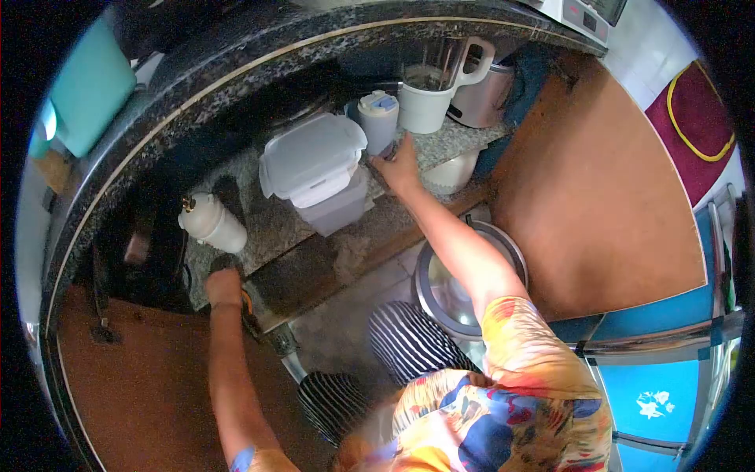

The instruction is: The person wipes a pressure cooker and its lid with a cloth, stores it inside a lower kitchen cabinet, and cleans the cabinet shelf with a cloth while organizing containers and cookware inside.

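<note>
Head view: the right hand (399,167) is at the foot of the lidded cup (380,126) on the granite shelf (464,141), beside the plastic box (314,156); the left hand (224,286) is near the white bottle (215,225) — whether either's fingers grip, I cannot tell.

The top (511,429) was printed in loose patches of yellow, orange, red, cream and blue. Its right sleeve (531,338) was short and loose, ending above the elbow. The trousers (417,342) were black with thin white stripes. The left hand (224,287) and right hand (399,167) were bare.
</note>
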A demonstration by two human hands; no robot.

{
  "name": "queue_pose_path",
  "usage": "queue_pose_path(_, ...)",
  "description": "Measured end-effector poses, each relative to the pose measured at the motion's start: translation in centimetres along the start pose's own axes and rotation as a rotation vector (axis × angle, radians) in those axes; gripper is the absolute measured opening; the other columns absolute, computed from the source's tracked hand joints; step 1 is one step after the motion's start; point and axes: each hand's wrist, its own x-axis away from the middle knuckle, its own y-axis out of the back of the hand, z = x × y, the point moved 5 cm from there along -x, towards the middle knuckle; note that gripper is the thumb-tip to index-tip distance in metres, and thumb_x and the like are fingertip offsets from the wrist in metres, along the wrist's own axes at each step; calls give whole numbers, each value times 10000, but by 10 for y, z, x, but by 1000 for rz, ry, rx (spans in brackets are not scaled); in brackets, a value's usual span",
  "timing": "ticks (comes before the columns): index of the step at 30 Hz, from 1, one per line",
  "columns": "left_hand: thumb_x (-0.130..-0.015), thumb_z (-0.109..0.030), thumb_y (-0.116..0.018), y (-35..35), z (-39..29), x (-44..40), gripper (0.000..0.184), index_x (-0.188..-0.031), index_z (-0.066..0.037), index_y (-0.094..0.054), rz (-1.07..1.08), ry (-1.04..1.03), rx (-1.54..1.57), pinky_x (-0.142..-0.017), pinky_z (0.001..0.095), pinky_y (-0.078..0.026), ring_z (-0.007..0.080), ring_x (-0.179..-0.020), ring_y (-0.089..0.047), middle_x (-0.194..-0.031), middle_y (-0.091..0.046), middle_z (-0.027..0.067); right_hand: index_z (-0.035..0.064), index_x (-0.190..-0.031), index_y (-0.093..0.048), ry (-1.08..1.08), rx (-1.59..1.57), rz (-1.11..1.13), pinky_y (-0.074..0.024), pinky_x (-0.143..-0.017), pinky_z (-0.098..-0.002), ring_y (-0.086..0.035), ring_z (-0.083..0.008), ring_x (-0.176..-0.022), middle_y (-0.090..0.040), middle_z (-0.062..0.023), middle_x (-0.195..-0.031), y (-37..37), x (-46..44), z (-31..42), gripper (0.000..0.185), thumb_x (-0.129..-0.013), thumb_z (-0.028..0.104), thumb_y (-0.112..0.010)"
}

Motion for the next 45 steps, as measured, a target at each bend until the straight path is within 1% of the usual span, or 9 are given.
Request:
queue_pose_path(5, -846, -111, -601, 11, 3, -3, 133, -820, -106, -731, 32, 25, -32, -689, 389, -563, 260, -862, -695, -901, -713, 92, -98, -1371, -249, -9, 228, -146, -396, -1002, -378, -477, -341, -1199, -478, -252, -1274, -12, -24, -2, 1035, -577, 162, -858)
queue_pose_path(8, -860, -117, -578, 28, 1, 4, 156, -834, -96, -731, 94, 4, -21, -709, 394, -562, 270, -870, -692, -919, -710, 101, -81, -1326, -319, -98, 75, -82, -389, -1002, -401, -479, -346, -1196, -486, -249, -1269, -5, -29, 19, 953, -575, 160, -854)
queue_pose_path(14, -883, -138, -548, 0, 9, -9, 193, -849, -74, -727, 74, 9, -6, -745, 404, -560, 285, -873, -690, -935, -706, 118, -3, -1218, -429, -25, 96, -128, -413, -965, -403, -527, -358, -1118, -542, -216, -1172, -12, -36, 13, 762, -585, 124, -834)
queue_pose_path(17, -877, -147, -562, -2, 8, -8, 183, -852, -76, -728, 97, 35, -6, -748, 403, -559, 289, -879, -689, -930, -706, 120, 11, -1193, -447, 93, 41, -184, -425, -938, -401, -544, -358, -1074, -555, -205, -1139, -15, -35, 6, 709, -601, 106, -825)
queue_pose_path(20, -866, -165, -585, 13, 6, -3, 167, -852, -82, -730, 108, 47, -22, -744, 402, -560, 292, -876, -690, -930, -706, 120, 4, -1192, -437, -5, 40, -152, -427, -929, -402, -547, -345, -1073, -558, -204, -1132, -12, -36, 1, 688, -623, 96, -811)
queue_pose_path(26, -854, -177, -603, 29, 3, 5, 158, -825, -93, -733, 76, 2, -35, -717, 388, -565, 273, -839, -698, -898, -709, 116, -6, -1229, -403, -46, 0, -207, -426, -924, -387, -557, -315, -1063, -573, -191, -1119, 32, -18, 2, 714, -647, 102, -802)
queue_pose_path(29, -853, -163, -597, 25, 4, 6, 158, -808, -95, -733, 61, 14, -40, -712, 380, -565, 268, -834, -699, -881, -709, 116, -5, -1221, -413, 76, 126, -316, -426, -925, -383, -558, -315, -1062, -576, -188, -1124, 65, -24, -24, 701, -652, 110, -805)
queue_pose_path(36, -844, -150, -600, 19, 5, 4, 151, -788, -95, -728, 31, 27, -43, -687, 375, -564, 264, -819, -700, -858, -709, 110, -2, -1172, -446, -71, 290, -465, -432, -922, -406, -561, -360, -1071, -578, -207, -1124, 136, -55, -64, 666, -636, 140, -816)
queue_pose_path(45, -835, -315, -665, 28, 3, 13, 238, -767, -95, -725, 21, 0, -82, -673, 357, -565, 252, -797, -702, -817, -708, 106, -6, -1213, -415, -80, 319, -453, -413, -952, -419, -523, -373, -1137, -524, -229, -1213, 142, -81, -65, 699, -656, 147, -807)
